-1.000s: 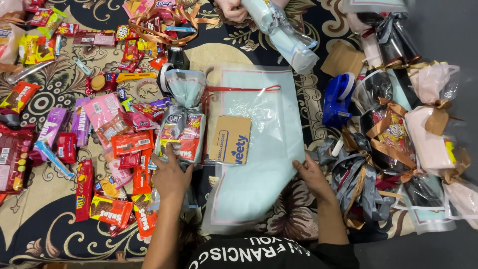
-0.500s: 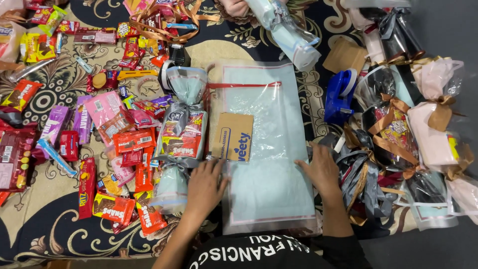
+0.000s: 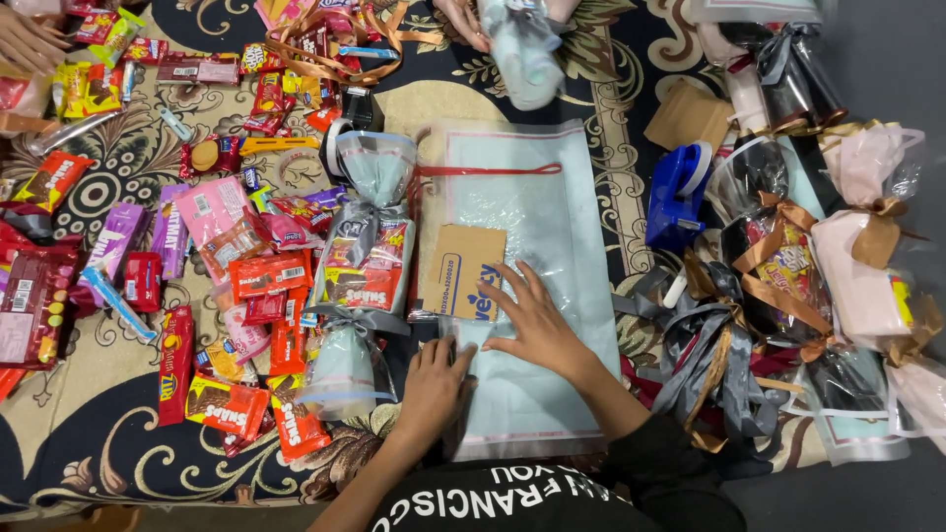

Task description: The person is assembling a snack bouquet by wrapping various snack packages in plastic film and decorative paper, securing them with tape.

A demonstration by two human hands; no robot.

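Observation:
A clear plastic sheet over pale teal paper (image 3: 537,197) lies flat on the patterned carpet in front of me. My left hand (image 3: 434,379) presses its near left edge, fingers curled on the plastic. My right hand (image 3: 532,325) lies flat on the sheet's middle, fingers spread, just right of a small brown cardboard piece (image 3: 463,271). Neither hand grips anything. A wrapped candy bundle (image 3: 360,271), tied at both ends with grey ribbon, rests along the sheet's left side.
Several loose snack packets (image 3: 197,286) cover the carpet to the left. A blue tape dispenser (image 3: 678,192) and finished ribbon-tied bundles (image 3: 847,266) sit to the right. Another person's hands (image 3: 473,20) hold a wrapped bundle at the top; a further hand (image 3: 25,39) is top left.
My hands have drawn inward across the sheet: the left from the candy bundle's side to the sheet's near edge, the right from the sheet's right edge to its middle.

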